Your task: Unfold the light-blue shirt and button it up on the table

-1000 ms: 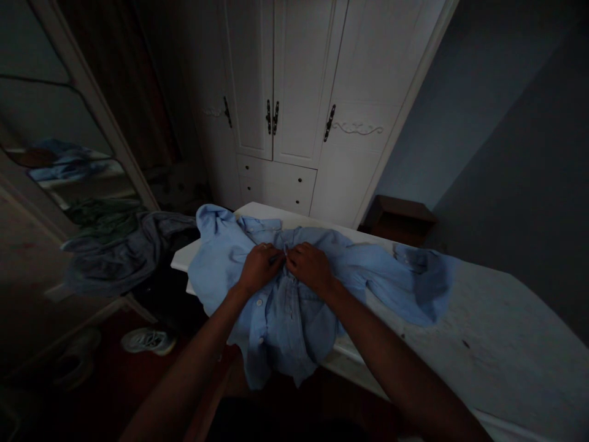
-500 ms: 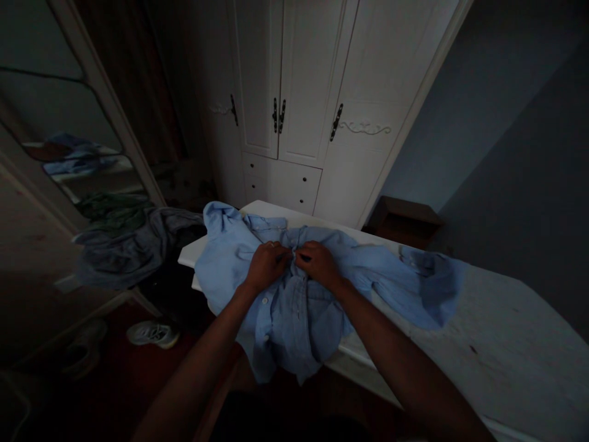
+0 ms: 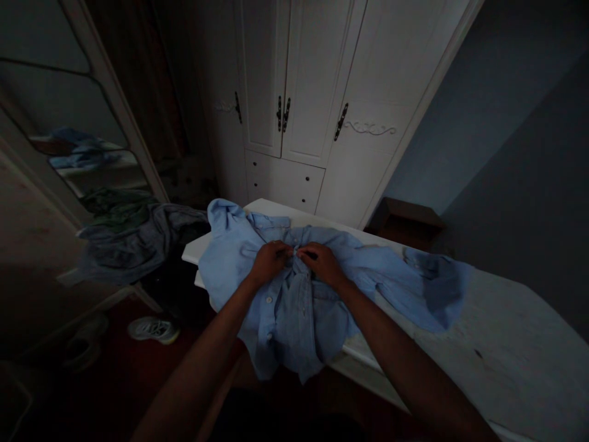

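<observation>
A light blue button-up shirt [image 3: 294, 325] lies spread over a white table [image 3: 506, 344], its lower part hanging off the near edge. My left hand [image 3: 271, 261] pinches the shirt's front placket from the left. From the other side my right hand [image 3: 322, 263] pinches the same strip, the fingertips of both hands almost meeting. Below them the two front edges lie apart, with a white button [image 3: 269, 300] showing on the left one. One sleeve [image 3: 414, 285] stretches out to the right. Whatever small part sits between the fingertips is hidden.
A white wardrobe [image 3: 363, 159] with dark handles stands behind the table. At left are a mirror [image 3: 87, 116], a heap of grey and green clothes [image 3: 133, 239] and a shoe [image 3: 153, 329] on the red floor. A brown wooden box-like piece [image 3: 411, 215] stands behind at right.
The view has shifted slightly, moving the scene a little to the right. Both hands stay pinched at the same place on the shirt, with only small finger movements.
</observation>
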Demonstrator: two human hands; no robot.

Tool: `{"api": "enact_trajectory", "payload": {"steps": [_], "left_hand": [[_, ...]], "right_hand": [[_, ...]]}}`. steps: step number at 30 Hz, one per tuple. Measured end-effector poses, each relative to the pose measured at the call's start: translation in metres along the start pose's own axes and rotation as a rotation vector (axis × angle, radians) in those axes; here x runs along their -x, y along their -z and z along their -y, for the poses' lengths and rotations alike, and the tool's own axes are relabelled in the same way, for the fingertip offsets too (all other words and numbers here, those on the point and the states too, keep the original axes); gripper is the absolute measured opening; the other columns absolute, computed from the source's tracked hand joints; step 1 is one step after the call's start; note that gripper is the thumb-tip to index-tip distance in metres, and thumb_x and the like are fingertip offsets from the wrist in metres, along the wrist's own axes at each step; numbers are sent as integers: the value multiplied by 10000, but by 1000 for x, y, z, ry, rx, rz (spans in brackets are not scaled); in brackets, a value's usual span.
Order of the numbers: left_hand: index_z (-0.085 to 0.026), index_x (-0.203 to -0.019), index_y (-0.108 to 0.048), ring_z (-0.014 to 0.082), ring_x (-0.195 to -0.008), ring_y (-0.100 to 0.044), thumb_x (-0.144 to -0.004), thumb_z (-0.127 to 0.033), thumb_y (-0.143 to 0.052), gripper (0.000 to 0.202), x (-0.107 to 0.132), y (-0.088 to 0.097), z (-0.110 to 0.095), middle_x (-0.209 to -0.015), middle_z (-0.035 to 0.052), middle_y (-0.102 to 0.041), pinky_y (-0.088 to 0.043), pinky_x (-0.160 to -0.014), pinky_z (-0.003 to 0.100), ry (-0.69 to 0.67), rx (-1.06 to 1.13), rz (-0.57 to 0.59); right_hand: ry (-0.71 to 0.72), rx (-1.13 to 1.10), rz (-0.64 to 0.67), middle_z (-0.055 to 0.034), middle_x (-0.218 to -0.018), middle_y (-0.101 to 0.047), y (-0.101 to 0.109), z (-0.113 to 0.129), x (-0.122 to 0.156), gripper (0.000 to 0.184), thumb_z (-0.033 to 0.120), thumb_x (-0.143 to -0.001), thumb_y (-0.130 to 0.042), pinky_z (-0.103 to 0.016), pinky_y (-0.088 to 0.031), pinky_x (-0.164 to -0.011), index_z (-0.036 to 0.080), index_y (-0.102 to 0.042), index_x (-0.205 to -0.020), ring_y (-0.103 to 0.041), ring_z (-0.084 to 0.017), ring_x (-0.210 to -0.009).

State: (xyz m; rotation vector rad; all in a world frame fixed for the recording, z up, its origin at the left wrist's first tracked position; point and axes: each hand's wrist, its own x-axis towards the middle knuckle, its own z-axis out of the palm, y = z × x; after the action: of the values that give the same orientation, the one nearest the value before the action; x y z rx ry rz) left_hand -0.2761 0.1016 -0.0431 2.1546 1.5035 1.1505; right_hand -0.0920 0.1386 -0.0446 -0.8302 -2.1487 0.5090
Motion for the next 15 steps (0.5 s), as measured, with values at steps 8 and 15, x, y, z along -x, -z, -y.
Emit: {"api": "enact_trajectory", "payload": {"steps": [8,15], "left_hand": [[-177,-874,-736,162,-790,-629,-833,-215,-536,208,-3,-1,8,-806,27,-687,-476,-771,266,45,97,34],[-183,-849,-725,168,-816,-640,-824,-261,-534,208,-3,-3,10,-836,28,-693,-491,-778,271,68,156,20]], "right_hand": [[-85,6,-51,-48,-846,-733,-4,5,-1,103,246,-844,-656,-288,-489,-753,203,-750,-842,-665,-176,-805],[-123,36,-87,-38,-828,-729,-6,8,-2,82,247,-824,-676,-280,-476,-733,204,-744,-808,-655,-169,-775]]}}
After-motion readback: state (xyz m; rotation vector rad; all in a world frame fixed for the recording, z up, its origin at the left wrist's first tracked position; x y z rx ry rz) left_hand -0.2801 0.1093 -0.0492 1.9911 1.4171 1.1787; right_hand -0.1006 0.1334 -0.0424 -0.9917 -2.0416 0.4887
